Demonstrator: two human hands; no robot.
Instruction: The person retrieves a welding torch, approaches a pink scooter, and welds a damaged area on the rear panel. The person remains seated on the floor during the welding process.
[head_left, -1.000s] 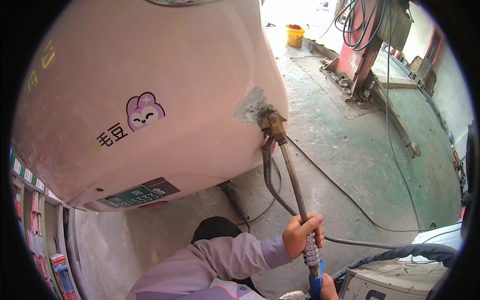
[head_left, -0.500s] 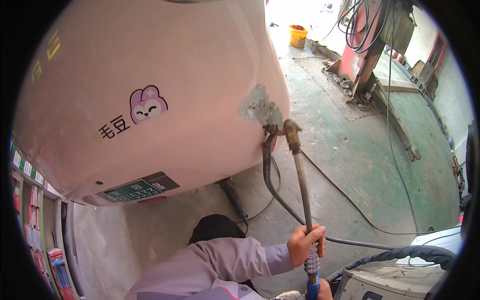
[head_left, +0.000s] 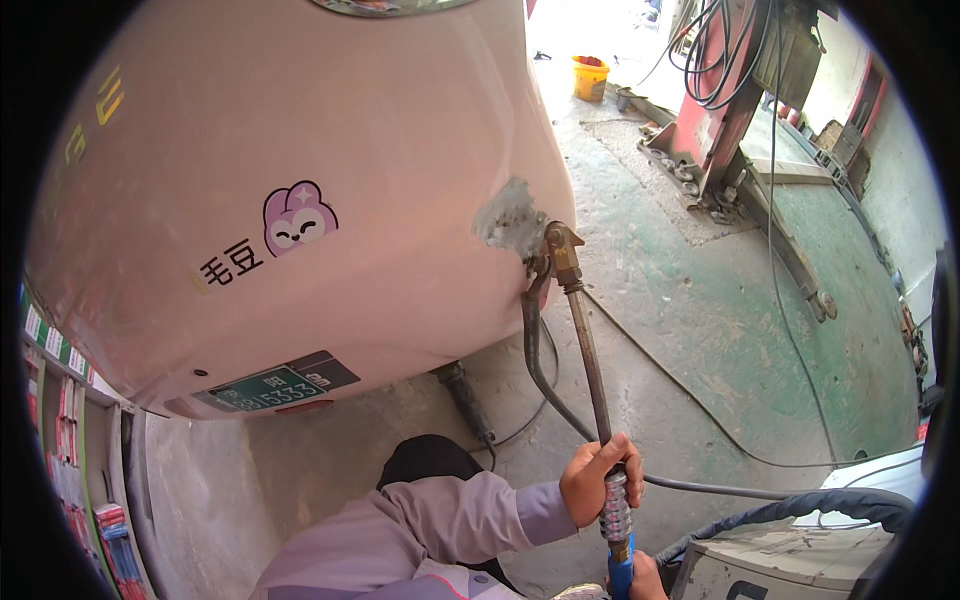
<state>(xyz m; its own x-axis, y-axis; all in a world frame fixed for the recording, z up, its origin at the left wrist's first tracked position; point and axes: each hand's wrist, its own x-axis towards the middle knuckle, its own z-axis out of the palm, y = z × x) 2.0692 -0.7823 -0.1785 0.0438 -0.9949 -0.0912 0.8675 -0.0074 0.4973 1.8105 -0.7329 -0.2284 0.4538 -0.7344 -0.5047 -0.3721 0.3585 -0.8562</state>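
Observation:
A slide-hammer dent puller (head_left: 591, 370) slants up from my hands to the pink car body (head_left: 400, 130). Its brass-coloured head (head_left: 564, 250) is at the lower right edge of a bare grey metal patch (head_left: 510, 222); whether it touches is not clear. My left hand (head_left: 597, 480) wraps round the rod at the top of the ribbed metal weight (head_left: 616, 508). Below it, my right hand (head_left: 646, 580), partly cut off by the frame, grips the blue handle (head_left: 621, 572). A thick dark cable (head_left: 535, 345) hangs from just below the patch, beside the puller's head.
A black power tool (head_left: 464, 402) is on the floor under the car, its cord trailing. Low right stands a pale machine (head_left: 770, 565) with a sleeved hose (head_left: 790, 508). Further back are a red lift post (head_left: 715, 130) with coiled cables and a yellow bucket (head_left: 590, 78). Shelves (head_left: 75, 440) line the left.
The puller's head has moved left and up, closer to the bare patch. Both hands keep their hold, the left a little further left. The whole view has shifted slightly.

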